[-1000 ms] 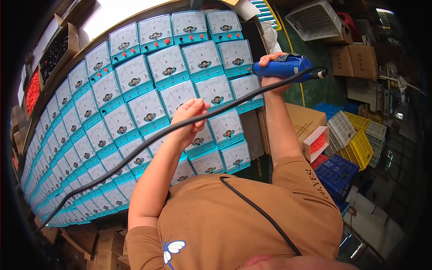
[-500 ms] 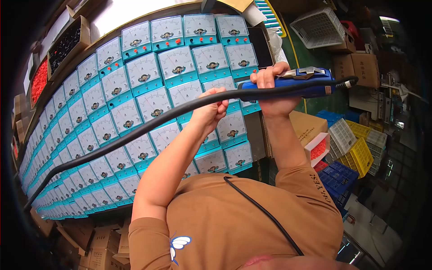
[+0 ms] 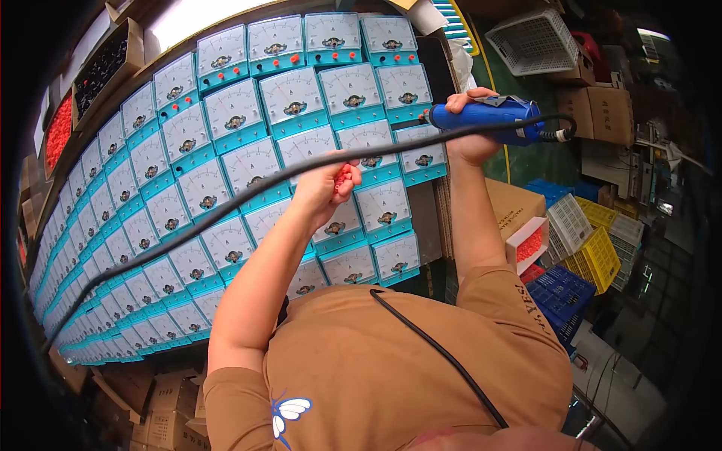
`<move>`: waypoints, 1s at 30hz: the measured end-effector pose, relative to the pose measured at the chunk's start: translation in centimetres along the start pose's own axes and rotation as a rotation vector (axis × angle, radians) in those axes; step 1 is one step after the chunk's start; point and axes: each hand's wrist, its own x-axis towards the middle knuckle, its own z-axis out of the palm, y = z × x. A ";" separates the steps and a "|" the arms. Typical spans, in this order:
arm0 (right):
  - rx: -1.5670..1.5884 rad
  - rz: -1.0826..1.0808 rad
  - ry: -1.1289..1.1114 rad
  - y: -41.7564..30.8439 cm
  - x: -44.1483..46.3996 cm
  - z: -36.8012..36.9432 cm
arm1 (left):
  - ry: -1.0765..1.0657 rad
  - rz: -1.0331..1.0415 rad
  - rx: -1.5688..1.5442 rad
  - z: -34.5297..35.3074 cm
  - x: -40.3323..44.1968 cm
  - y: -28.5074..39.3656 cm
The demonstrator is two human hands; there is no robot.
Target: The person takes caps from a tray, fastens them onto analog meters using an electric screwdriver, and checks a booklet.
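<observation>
1. At the far left, a tray of red parts (image 3: 59, 135) and a box of black parts (image 3: 109, 64) stand just beyond the edge of the meter rows.
2. On the near left, below the near edge of the rows, there are cardboard cartons (image 3: 169, 421).
3. The meters (image 3: 292, 94) fill the surface from left to the middle, set close in rows, so between them only narrow gaps show. Several in the far rows carry red and black terminal caps.
4. A thick black cable (image 3: 241, 197) crosses above the meters from the near left to the right, passing over the left hand in this view.
5. The left hand (image 3: 325, 188) is above the middle meters, with fingers curled around a small heap of red caps (image 3: 344, 180).
6. The right hand (image 3: 472, 146) is at the right end of the rows, gripping firmly a blue power tool (image 3: 485, 114). The tool's tip points left, at the edge of the last meters; I cannot tell if it touches a cap there.
7. Between both hands there is some open room above the meters, but the cable passes through it.
8. Farther right, a strip of green floor (image 3: 492, 164) separates the rows from a white crate (image 3: 530, 41).
</observation>
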 end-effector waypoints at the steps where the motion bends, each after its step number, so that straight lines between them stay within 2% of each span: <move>1: -0.003 0.007 0.032 0.7 0.1 -0.5 | -0.034 0.006 0.008 0.0 -0.2 0.0; 6: 0.047 0.064 0.085 1.9 0.4 -0.7 | -0.033 -0.003 -0.004 -0.1 -0.5 0.0; 13: -0.055 -0.008 -0.101 2.4 -0.1 -0.2 | 0.024 0.017 -0.039 0.2 -0.2 -0.4; 16: -0.057 0.001 -0.101 2.3 -0.3 0.3 | 0.009 0.003 -0.055 -0.2 0.0 -0.7; 18: -0.021 0.051 -0.060 2.3 0.2 -0.2 | -0.031 -0.056 -0.069 -0.8 -0.1 -0.7; 23: 0.193 0.143 0.000 -1.3 1.4 1.4 | 0.029 0.020 -0.018 0.0 -0.2 0.0; 24: 0.292 0.185 -0.130 -2.0 1.1 1.9 | 0.015 0.028 -0.065 0.0 0.1 0.0; 26: 0.506 0.311 -0.254 -3.0 -0.7 4.9 | 0.054 0.023 -0.127 0.5 0.6 0.0; 27: 0.526 0.344 -0.349 -2.8 -1.3 5.2 | 0.073 0.022 -0.157 0.9 0.7 0.1; 30: 0.483 0.376 -0.422 -2.1 -3.2 6.5 | -0.034 -0.006 -0.194 1.2 0.1 0.9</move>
